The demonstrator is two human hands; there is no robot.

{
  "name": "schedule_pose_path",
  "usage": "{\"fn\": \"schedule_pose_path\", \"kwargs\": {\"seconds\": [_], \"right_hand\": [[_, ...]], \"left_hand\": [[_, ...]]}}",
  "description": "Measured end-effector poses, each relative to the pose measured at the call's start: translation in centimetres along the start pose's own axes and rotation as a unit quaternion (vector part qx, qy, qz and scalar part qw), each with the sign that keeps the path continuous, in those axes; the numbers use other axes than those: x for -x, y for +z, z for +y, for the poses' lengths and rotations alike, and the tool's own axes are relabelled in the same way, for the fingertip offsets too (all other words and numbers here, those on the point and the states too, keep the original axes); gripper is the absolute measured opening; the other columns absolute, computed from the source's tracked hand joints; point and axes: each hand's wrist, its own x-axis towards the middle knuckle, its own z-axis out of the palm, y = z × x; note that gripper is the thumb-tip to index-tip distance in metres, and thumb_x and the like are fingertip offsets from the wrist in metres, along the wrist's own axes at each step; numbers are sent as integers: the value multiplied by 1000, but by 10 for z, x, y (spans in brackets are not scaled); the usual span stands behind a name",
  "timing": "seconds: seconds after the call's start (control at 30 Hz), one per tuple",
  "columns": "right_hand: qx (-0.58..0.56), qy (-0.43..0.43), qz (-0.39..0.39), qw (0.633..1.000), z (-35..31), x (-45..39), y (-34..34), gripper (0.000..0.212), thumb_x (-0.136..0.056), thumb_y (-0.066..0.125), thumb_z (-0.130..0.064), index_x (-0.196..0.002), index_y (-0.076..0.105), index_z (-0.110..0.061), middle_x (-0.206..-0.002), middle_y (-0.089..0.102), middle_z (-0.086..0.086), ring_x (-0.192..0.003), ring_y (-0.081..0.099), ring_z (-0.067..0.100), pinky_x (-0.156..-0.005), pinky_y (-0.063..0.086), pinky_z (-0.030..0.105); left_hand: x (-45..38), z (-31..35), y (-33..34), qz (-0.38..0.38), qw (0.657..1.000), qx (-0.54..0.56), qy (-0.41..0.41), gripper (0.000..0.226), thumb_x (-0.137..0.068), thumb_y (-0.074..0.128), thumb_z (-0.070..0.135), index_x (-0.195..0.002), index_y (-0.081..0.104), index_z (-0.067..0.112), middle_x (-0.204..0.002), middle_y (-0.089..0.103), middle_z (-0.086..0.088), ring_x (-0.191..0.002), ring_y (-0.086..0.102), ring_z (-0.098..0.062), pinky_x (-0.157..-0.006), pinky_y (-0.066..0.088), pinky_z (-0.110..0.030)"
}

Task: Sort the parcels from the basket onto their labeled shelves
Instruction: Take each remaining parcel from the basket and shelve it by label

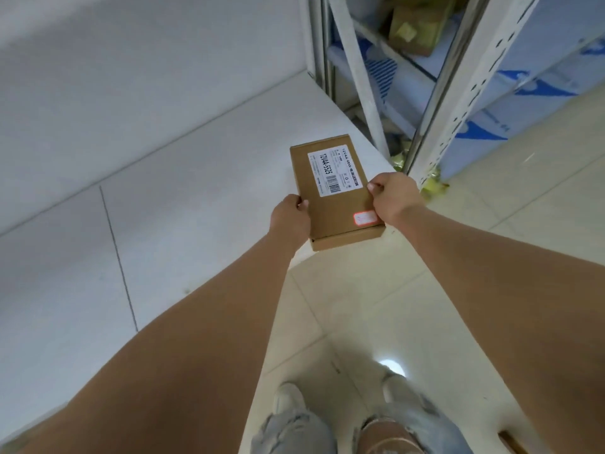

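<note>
Parcel [334,194] gripped at both edges: left hand [289,217]; right hand [391,194].

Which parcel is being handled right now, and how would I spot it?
Start at the white metal shelving upper right, then drop to the two hands in front of it. The left hand and right hand grip a flat brown cardboard box. It alone carries a white barcode label and a small red-edged sticker.
</note>
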Motion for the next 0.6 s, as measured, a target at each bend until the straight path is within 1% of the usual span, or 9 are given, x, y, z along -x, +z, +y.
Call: {"fn": "schedule_pose_path", "kwargs": {"seconds": [0.1,0.17,0.23,0.3,0.37,0.4,0.47,0.53,0.6], "right_hand": [[46,-36,-10,998,20,-38,14,26,-101,42,-19,-105,67,-14,-108,63,13,-87,51,24,-78,41,29],[61,-62,-24,996,23,-57,25,25,-101,42,-18,-110,65,-12,-109,62,12,-91,54,25,-82,45,32],[64,-85,-42,993,24,-71,36,26,-101,42,-17,-118,62,-12,-112,61,12,-100,57,27,-90,48,37],[59,-107,-50,991,24,-81,46,25,-101,41,-15,-117,60,-12,-110,61,12,-100,57,27,-90,49,39],[61,-116,-51,990,25,-87,55,23,-100,43,-12,-116,58,-11,-110,60,11,-99,56,26,-90,49,39],[61,-113,-53,990,27,-90,59,23,-99,45,-11,-118,57,-12,-111,60,10,-100,56,25,-92,49,39],[54,-97,-63,992,30,-94,65,26,-95,53,-9,-120,54,-12,-112,59,8,-103,57,24,-94,49,40],[61,-86,-79,991,32,-94,68,33,-91,61,-10,-122,51,-13,-111,58,8,-103,56,24,-93,49,38],[71,-82,-98,989,33,-93,67,44,-91,62,-11,-130,43,-13,-113,56,9,-106,56,25,-93,48,37]], "left_hand": [[-38,-16,27,28,997,-65,21,29,-103,36,22,-116,59,8,-110,60,-10,-97,58,-30,-91,52,-43],[-58,-26,38,48,995,-82,32,30,-103,37,23,-112,60,6,-107,63,-13,-91,59,-30,-87,52,-40],[-73,-34,45,64,994,-85,37,30,-103,37,23,-112,60,5,-107,63,-15,-96,60,-33,-88,52,-42],[-84,-40,50,68,995,-72,28,30,-103,37,22,-119,57,6,-114,61,-14,-103,58,-34,-92,51,-45],[-93,-44,53,63,996,-67,23,33,-103,37,22,-128,51,7,-122,56,-13,-108,56,-33,-94,50,-46],[-96,-45,54,56,995,-75,26,33,-103,36,22,-129,50,7,-123,56,-13,-108,56,-33,-94,50,-45],[-100,-47,57,33,993,-108,33,35,-104,34,22,-135,45,11,-125,54,-12,-111,55,-32,-94,48,-41],[-100,-45,61,-3,991,-132,37,43,-104,32,22,-147,30,15,-138,48,-12,-122,48,-32,-102,42,-40],[-96,-41,64,-37,988,-146,21,53,-105,31,23,-153,11,17,-150,36,-12,-134,38,-32,-108,33,-40]]}}
